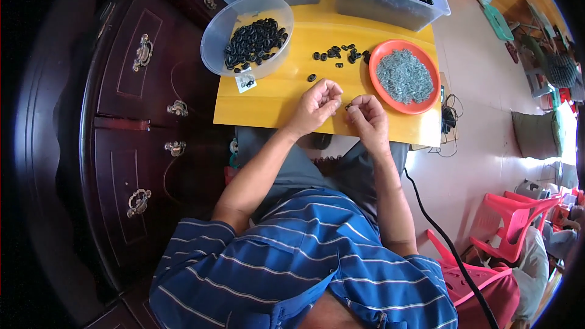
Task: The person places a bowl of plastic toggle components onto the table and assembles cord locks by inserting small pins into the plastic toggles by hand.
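Over the near edge of the yellow table, my left hand has its thumb and fingers pinched together; whatever is between them is too small to make out. Close on its right, my right hand pinches a small black oval piece between thumb and fingertips. A single black oval piece lies just beyond my left hand. Farther back is a loose scatter of black oval pieces. An orange-red plate of small silvery metal pieces sits to the right, beyond my right hand.
A round clear tub at the left holds many black pieces, with a white slip beside it. Two clear bins of black pieces stand at the back. Dark drawers flank the table's left; pink plastic chairs are at right.
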{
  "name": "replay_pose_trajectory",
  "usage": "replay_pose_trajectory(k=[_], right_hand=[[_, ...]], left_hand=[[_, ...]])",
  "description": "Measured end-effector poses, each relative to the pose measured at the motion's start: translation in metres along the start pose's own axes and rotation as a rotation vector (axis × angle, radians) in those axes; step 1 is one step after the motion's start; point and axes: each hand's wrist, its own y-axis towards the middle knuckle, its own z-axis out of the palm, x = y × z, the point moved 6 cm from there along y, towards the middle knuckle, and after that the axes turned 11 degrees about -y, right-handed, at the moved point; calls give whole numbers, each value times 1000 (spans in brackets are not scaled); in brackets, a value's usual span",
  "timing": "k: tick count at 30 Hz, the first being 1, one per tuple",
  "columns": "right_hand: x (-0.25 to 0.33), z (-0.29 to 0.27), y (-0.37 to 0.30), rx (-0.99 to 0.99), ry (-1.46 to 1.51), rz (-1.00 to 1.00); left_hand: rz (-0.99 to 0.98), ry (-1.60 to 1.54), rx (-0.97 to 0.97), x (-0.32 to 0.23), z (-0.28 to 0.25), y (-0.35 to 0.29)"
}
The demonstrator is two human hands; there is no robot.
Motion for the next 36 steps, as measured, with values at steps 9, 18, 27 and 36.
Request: replay_pose_trajectory(k=[9, 18, 27, 36], right_hand=[[2, 3, 0, -21, -35, 16], [0, 3, 1, 1, -73, 42], [-4, 3, 2, -11, -87, 39], [-2, 4, 1, -26, -98, 57]], left_hand=[[44, 156, 9, -2, 2, 0], [31, 134, -8, -2, 2, -1], [75, 140, -3, -4, 2, 1], [22, 130, 15, -7, 2, 0]])
